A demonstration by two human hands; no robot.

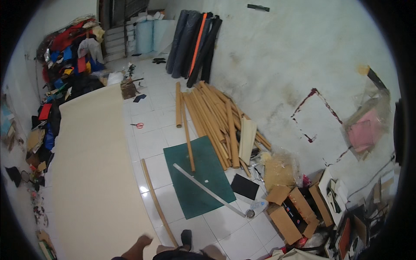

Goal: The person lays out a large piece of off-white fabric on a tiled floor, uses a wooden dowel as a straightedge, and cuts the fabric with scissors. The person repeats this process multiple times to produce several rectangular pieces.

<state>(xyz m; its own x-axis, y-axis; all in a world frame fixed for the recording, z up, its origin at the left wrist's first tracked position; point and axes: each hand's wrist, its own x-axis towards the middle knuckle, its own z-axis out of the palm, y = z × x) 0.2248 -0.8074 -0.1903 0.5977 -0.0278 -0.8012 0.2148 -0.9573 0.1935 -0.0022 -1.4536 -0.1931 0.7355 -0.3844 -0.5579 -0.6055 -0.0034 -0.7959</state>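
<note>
My left hand (144,240) hangs at the lower edge, over the near right part of a long cream sheet (95,164) spread along the floor. Its fingers are blurred, and I cannot make out anything in them. No part of my right hand shows. Close by on the right, a thin brown cardboard tube (155,200) lies lengthwise beside the sheet, its near end by my legs and a dark-socked foot (186,238). Farther right, a green cutting mat (190,190) carries a long metal ruler (203,186), which reaches past the mat's edge to a roll of tape (250,214).
Many cardboard tubes (212,121) are heaped by the right wall, with dark fabric rolls (190,43) leaning behind. Red-handled scissors (139,125) lie on the tiles. An open cardboard box (286,221) stands at right; piled coloured scraps (69,56) line the left wall.
</note>
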